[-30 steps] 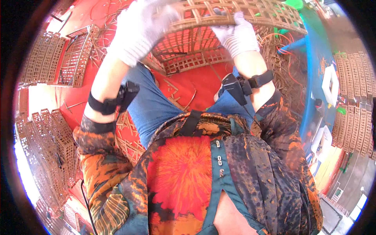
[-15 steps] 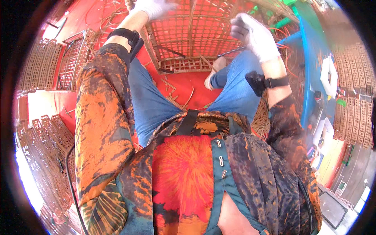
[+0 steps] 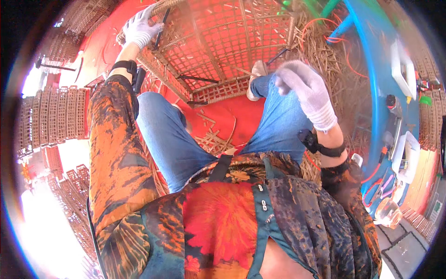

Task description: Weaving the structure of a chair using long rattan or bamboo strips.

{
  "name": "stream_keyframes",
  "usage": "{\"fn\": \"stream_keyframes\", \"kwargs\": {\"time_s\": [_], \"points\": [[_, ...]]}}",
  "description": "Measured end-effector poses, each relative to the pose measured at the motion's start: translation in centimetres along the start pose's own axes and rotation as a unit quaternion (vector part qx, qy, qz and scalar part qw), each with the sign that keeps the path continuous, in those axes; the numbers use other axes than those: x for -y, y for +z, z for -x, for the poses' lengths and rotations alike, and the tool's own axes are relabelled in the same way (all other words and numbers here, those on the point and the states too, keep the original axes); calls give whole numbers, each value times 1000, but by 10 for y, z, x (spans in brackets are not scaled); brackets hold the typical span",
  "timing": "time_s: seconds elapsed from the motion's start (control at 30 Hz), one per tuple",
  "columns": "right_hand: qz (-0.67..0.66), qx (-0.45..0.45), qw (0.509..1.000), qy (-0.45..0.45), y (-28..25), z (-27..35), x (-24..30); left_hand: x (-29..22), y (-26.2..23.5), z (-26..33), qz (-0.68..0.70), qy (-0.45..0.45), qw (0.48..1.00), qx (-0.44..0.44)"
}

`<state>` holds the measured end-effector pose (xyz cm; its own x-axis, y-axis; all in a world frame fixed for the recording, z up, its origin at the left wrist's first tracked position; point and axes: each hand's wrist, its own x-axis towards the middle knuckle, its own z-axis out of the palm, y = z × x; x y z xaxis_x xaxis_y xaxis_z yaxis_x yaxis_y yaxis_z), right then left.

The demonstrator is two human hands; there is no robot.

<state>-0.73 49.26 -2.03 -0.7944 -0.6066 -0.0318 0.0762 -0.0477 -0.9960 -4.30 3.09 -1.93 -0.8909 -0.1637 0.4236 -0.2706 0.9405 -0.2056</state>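
My left hand [image 3: 141,29], in a white knit glove, grips the upper left corner of a large open-weave wicker basket [image 3: 218,90]. Its fingers lie over the rim and the thumb is on the inner side. The basket's brown lattice has dark rods in its frame, and it stands tilted beyond my knees. My right hand [image 3: 307,90], gloved too, is raised over my right knee, apart from the basket. Its fingers are loosely bent, with nothing visible in them. A thin loose strip [image 3: 244,70] sticks out across the basket's lattice.
Cut strips [image 3: 216,139] litter the red floor between my feet, and a bigger heap [image 3: 320,51] lies right of the basket. To the right is a blue table [image 3: 371,60] with white trays, tools and an orange cord. Stacked woven panels [image 3: 51,116] stand at the left.
My left hand has moved left onto the basket's corner and spread its fingers there. My right hand has come lower and nearer. The basket's left side now shows more, and the view has shifted.
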Motion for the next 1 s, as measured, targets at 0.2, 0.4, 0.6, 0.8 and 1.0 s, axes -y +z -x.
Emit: {"fn": "stream_keyframes", "kwargs": {"time_s": [0.2, 0.4, 0.6, 0.8, 1.0], "points": [[49, -48, 997, 20, -12, 23, -8, 28, 12, -5, 9, -12, 1000, 11], [68, -23, 997, 24, -2, 10, 6, 10, 5, -2, 15, -18, 1000, 9], [204, 57, 977, -17, 5, -40, 27, -12, 6, -11, 65, -20, 998, 16], [268, 111, 957, -11, 45, -130, 39, 3, 23, -18, 92, -29, 995, -22], [443, 70, 889, -91, 55, -245, -31, -6, 30, -32, 105, -24, 993, -46]]}}
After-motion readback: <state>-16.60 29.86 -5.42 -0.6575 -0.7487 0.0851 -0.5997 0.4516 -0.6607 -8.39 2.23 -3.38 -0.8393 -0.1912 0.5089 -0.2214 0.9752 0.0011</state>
